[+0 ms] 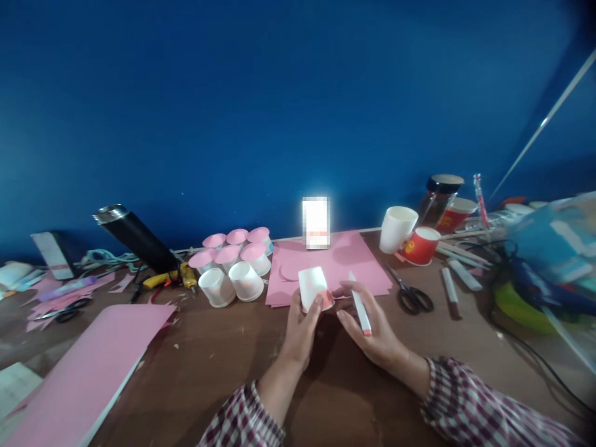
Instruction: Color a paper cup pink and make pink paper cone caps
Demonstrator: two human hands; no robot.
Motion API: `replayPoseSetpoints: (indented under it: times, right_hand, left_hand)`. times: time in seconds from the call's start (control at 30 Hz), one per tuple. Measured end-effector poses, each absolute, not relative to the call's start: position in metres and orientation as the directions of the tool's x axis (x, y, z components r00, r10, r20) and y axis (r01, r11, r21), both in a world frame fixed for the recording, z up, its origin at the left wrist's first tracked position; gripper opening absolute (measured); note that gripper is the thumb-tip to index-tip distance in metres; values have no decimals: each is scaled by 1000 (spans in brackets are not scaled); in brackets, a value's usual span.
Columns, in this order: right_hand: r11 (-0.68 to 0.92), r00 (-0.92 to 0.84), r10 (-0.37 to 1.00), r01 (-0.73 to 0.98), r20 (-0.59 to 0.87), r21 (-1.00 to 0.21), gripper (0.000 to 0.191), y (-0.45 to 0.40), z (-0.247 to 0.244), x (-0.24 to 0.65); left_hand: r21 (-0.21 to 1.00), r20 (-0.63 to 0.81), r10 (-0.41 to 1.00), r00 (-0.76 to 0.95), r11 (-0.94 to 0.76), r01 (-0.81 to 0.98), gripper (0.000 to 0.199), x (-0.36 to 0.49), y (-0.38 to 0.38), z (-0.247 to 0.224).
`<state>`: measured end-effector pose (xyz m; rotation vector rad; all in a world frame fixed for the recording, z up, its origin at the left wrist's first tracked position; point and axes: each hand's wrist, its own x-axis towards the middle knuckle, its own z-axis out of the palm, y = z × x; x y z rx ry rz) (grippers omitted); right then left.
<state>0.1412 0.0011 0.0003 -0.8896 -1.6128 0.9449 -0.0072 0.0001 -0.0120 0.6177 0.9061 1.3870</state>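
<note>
Clasping a white paper cup [310,285] in the head view, the left hand [301,329] has thumb and fingers closed on its sides (an orange patch shows beside the thumb). Just right of that grip, the right hand [380,328] closes around a white, red-ended marker [361,310]. Pink paper [347,254] lies beyond both grips; black-handled scissors [410,300] lie to their right.

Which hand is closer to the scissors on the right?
Right. The right hand is just left of the scissors; the left hand, holding a white cup, is farther left.
</note>
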Motion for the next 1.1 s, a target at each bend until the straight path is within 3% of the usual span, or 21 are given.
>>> replayPoseSetpoints:
  times: [0.4,1.1]
  right_hand:
    - [473,-128,881,271,455,-838,25,5,2,140]
    - [446,-149,895,316,420,-838,24,5,3,140]
  left_hand:
    - [864,-93,994,-65,48,-502,41,-5,1,-14]
    - [865,-100,994,-51,61,-498,41,-6,2,-14]
